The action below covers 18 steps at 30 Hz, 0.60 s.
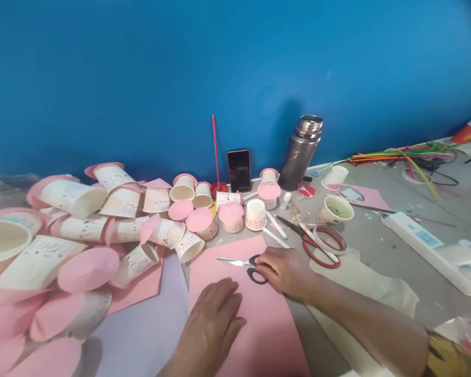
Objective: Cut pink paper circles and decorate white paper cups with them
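My left hand [214, 314] lies flat with fingers together on a pink paper sheet [255, 335] in front of me. My right hand [284, 269] rests at the sheet's right edge, fingers curled at the black handles of a small pair of scissors [241, 263] that lies on the sheet, blades pointing left. Whether the fingers are through the handles is hidden.
A heap of paper cups with pink discs [74, 235] fills the left. Behind stand a phone [238, 170], a red stick [214, 149] and a steel flask [300, 152]. Red-handled scissors [322, 246], a tape ring, pens and a power strip [424, 238] lie to the right.
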Motion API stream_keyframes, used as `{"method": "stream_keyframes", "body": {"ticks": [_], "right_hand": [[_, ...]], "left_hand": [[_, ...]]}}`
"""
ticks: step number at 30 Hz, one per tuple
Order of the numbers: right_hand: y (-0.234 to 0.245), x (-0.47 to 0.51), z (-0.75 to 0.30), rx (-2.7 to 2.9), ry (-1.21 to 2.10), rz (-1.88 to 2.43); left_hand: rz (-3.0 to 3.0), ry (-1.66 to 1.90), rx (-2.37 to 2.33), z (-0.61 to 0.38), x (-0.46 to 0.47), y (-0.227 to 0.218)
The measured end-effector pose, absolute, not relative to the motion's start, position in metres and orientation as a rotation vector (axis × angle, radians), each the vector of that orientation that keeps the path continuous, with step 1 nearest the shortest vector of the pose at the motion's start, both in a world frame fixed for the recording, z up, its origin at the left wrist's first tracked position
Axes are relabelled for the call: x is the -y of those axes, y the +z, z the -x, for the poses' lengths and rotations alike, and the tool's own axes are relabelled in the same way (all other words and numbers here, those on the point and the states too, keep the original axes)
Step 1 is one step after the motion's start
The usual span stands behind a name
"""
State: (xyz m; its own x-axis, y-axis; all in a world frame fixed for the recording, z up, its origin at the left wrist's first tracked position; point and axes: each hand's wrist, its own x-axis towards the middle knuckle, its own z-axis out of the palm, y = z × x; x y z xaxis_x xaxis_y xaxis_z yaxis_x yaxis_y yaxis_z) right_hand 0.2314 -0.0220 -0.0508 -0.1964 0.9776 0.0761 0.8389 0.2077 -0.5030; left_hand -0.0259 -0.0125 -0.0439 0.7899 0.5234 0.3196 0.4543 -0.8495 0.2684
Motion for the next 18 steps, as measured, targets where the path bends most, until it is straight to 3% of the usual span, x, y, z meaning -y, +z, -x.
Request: {"method": "stream_keyframes", "body": {"ticks": [7, 18], "right_hand": [[-0.048, 0.018, -0.234, 2.083, 0.450, 1.718], [-0.070, 0.025, -0.248, 2.131, 0.272, 1.513]], "left_hand": [[-2.865, 0.547, -0.721, 0.027, 0.015, -0.048], [-2.544, 0.404, -1.170, 0.053, 0.036, -0.019]]}}
